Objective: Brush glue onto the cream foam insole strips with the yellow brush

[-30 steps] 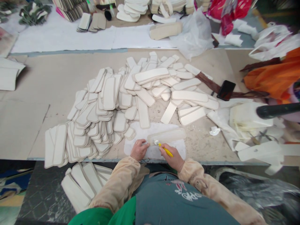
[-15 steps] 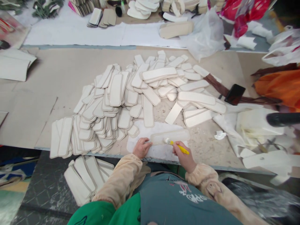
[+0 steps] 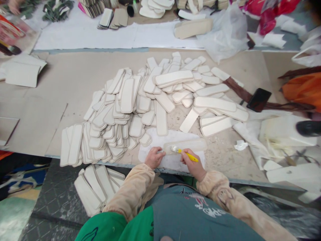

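Note:
A long cream strip with rounded ends lies flat on a white sheet at the table's near edge. My left hand presses on the strip's left end. My right hand is closed around a yellow-handled brush, and its white bristles rest on the strip's left part. A wide heap of the same cream strips spreads across the table just beyond both hands.
More strips are stacked on the floor at the lower left. A black phone, white paper and scissors lie to the right, with orange cloth behind. Plastic bags and further stacks line the far side.
The brush tip has gone right along the strip and come back to its left part. My left hand has kept its hold on the strip's end. The camera has shifted a little.

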A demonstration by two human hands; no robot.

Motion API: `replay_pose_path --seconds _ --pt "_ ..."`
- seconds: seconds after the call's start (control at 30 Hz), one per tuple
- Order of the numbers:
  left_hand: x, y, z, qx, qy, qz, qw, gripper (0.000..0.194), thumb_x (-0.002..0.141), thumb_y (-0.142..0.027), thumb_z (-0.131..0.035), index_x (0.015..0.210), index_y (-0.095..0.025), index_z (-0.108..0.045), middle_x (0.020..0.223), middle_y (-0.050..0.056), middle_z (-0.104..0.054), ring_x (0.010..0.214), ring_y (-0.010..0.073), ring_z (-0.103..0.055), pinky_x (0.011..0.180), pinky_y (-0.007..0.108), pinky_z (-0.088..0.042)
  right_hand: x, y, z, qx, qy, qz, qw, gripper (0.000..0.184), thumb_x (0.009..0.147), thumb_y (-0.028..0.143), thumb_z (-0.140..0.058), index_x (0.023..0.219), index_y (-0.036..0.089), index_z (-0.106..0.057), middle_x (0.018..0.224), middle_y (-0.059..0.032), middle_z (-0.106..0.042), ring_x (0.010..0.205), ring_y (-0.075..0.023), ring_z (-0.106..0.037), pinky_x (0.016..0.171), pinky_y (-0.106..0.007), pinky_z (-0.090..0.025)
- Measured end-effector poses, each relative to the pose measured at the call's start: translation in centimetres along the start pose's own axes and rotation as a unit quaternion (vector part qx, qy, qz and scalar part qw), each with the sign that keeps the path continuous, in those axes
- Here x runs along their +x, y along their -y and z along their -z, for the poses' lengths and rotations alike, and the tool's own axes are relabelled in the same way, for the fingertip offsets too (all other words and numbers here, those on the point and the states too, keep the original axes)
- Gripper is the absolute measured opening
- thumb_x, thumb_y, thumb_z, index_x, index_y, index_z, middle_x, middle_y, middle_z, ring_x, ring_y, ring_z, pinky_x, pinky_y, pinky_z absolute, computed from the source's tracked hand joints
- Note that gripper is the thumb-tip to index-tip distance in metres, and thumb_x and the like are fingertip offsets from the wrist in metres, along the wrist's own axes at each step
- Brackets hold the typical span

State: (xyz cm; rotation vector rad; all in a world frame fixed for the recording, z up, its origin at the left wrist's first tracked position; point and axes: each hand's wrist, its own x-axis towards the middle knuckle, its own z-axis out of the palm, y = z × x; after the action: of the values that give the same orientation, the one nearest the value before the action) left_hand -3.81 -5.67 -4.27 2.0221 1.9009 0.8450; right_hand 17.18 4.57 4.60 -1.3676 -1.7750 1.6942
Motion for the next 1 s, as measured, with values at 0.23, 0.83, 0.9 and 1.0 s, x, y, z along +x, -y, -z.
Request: replay_pose_path --seconds 0.23,0.83,0.9,1.0 --pt "0.1 0.0 0.1 0.0 0.005 -0.004 1.0 0.022 0.085 -0.02 -0.048 0.091 -0.021 -0.069 0.099 0.01 -0.056 0.09 0.0176 -0.051 0.078 0.034 -0.047 1.8 -0.1 -2.2 0.033 0.021 0.012 0.999 0.029 0.087 0.049 -0.044 0.081 0.021 -0.052 0.06 0.0031 -0.057 0.055 -0.0122 -0.054 0.057 -0.024 -0.045" --pt "0.5 -0.2 0.4 0.026 0.02 0.003 0.999 0.023 0.087 -0.025 -0.048 0.09 -0.021 -0.07 0.098 0.01 -0.057 0.089 0.018 -0.05 0.077 0.034 -0.048 0.0 -2.1 3.2 -0.019 -0.03 0.01 0.999 0.031 0.087 0.049 -0.041 0.083 0.021 -0.054 0.06 0.0031 -0.058 0.056 -0.0128 -0.056 0.059 -0.024 -0.046" --pt "0.6 -0.2 0.4 0.027 0.025 0.007 0.999 0.023 0.087 -0.027 -0.047 0.09 -0.021 -0.07 0.098 0.01 -0.057 0.088 0.0182 -0.051 0.077 0.034 -0.048 -0.1 -2.7 5.4 -0.042 -0.089 0.003 0.995 0.032 0.087 0.05 -0.041 0.081 0.021 -0.054 0.059 0.0032 -0.057 0.056 -0.0134 -0.056 0.06 -0.025 -0.045" --pt "0.5 -0.1 0.3 0.021 0.031 0.012 0.999 0.024 0.086 -0.027 -0.047 0.09 -0.021 -0.07 0.099 0.01 -0.057 0.089 0.0188 -0.051 0.078 0.035 -0.049 -0.5 -3.2 9.2 -0.103 -0.151 0.005 0.983 0.032 0.088 0.049 -0.04 0.083 0.021 -0.054 0.059 0.0025 -0.058 0.057 -0.0144 -0.056 0.06 -0.025 -0.045"
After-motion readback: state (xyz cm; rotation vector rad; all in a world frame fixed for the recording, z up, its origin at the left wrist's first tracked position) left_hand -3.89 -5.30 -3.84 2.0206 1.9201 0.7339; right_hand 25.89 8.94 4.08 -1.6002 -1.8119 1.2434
